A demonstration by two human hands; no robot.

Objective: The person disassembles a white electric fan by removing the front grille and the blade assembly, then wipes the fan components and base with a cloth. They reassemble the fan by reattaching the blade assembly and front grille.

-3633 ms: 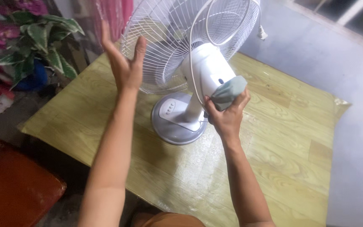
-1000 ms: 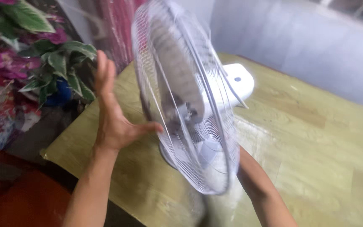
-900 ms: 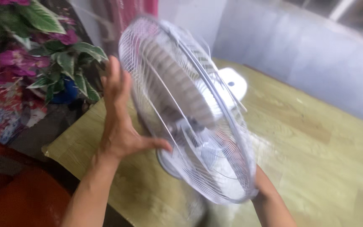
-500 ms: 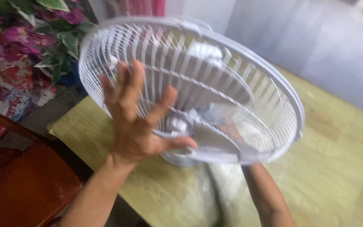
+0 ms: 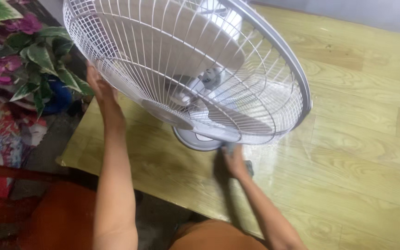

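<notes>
Fan: white table fan (image 5: 186,74) tilted toward me, wire cage facing the camera, its round base (image 5: 195,139) standing on the wood-grain desk (image 5: 348,139).
Left hand: my left hand (image 5: 100,92) lies against the cage's left rim, fingers spread flat rather than curled round it.
Right hand: my right hand (image 5: 234,159) reaches low beside the base; whether its fingers grip anything, I cannot tell, the cage blocks them.
Step in hand: steadying the tilted head while working at its foot, by my reading.
Next move: a firm brace on the rim, so the base stays planted.
Beside the desk: potted leaves (image 5: 33,55).
</notes>
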